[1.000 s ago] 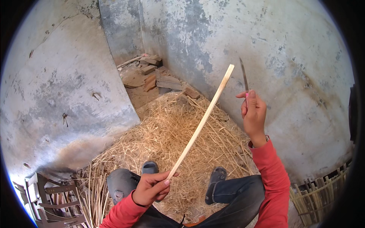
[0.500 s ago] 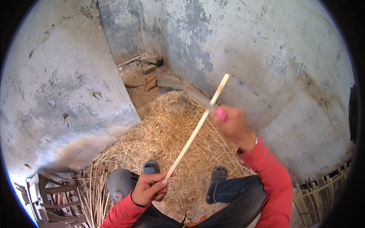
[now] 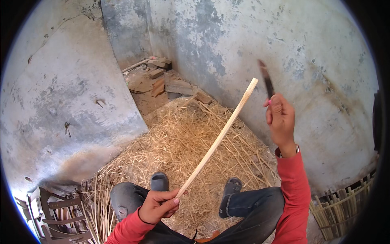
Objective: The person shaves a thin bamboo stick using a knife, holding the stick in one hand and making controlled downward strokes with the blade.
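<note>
My left hand pinches the lower end of a long, pale wooden strip between thumb and fingers. The strip slants up to the right, its far end free in the air. To the right of that end, my right hand is closed round the handle of a knife. A bit of pink shows on the handle at the fingers; the rest is covered by the hand. The dark blade points up and slightly left, a little blurred, and stands apart from the strip.
Straw-like shavings cover the floor between my feet. Bricks lie in the far corner by a stained wall. A dark slatted chair and a bundle of thin sticks are at lower left, a slatted basket at lower right.
My right hand has moved the knife off the strip, up and to the right, and turned its blade upward. The strip's far end has shifted slightly right; my left hand keeps its hold.
</note>
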Available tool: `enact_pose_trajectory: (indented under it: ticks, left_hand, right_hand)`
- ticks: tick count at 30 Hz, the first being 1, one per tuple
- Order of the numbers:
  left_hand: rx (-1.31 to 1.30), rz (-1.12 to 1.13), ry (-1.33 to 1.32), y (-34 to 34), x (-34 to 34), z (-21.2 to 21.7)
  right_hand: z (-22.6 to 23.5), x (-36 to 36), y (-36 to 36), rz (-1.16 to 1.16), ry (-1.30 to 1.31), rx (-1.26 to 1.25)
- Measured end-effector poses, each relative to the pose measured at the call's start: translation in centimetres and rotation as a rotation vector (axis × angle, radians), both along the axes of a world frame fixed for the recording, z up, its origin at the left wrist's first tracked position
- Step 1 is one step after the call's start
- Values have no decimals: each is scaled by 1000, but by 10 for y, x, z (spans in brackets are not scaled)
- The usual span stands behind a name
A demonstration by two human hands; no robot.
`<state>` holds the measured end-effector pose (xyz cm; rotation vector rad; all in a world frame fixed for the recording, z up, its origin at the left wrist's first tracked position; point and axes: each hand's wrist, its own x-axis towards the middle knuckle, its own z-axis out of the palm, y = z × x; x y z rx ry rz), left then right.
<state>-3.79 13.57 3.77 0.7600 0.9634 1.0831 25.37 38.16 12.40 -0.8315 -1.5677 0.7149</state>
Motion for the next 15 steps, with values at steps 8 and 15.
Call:
enact_pose_trajectory:
  ticks: [8,15]
  left_hand:
    - [16,-28,34,0,2,-4]
    - [31,6,23,2,1,-6]
  right_hand:
    - [5,-23,-24,-12,-362,38]
    - [-18,-42,-26,75,-451,65]
